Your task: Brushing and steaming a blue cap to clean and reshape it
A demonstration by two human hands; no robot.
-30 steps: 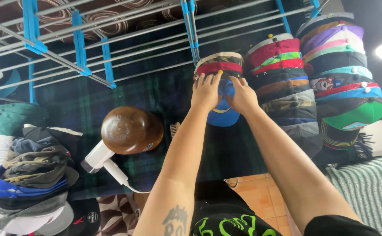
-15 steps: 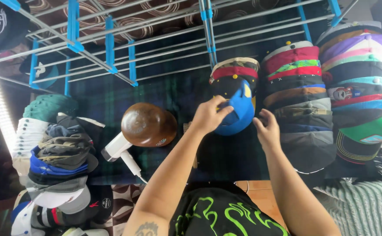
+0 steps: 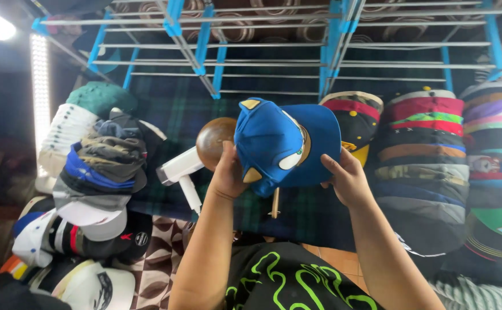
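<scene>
Both my hands hold a bright blue cap (image 3: pixel 282 143) with small yellow ears and white eye patches, raised in front of me. My left hand (image 3: pixel 229 171) grips the crown at its lower left. My right hand (image 3: pixel 347 179) pinches the flat brim at its lower right edge. Behind the cap's left side a round wooden hat form (image 3: pixel 212 139) on a stick is partly hidden. A white handheld steamer (image 3: pixel 181 172) lies just left of my left hand on the dark plaid cloth.
Stacks of folded caps rise at the right (image 3: pixel 423 149) and far right (image 3: pixel 495 155). Another heap of caps (image 3: pixel 93 172) fills the left side. A blue and silver metal rack (image 3: pixel 331 51) spans the top. A light strip (image 3: pixel 39 86) glows at the left.
The blue cap has been lifted from beside the right stack and turned, its crown now facing me above the wooden form. My view has shifted right and closer.
</scene>
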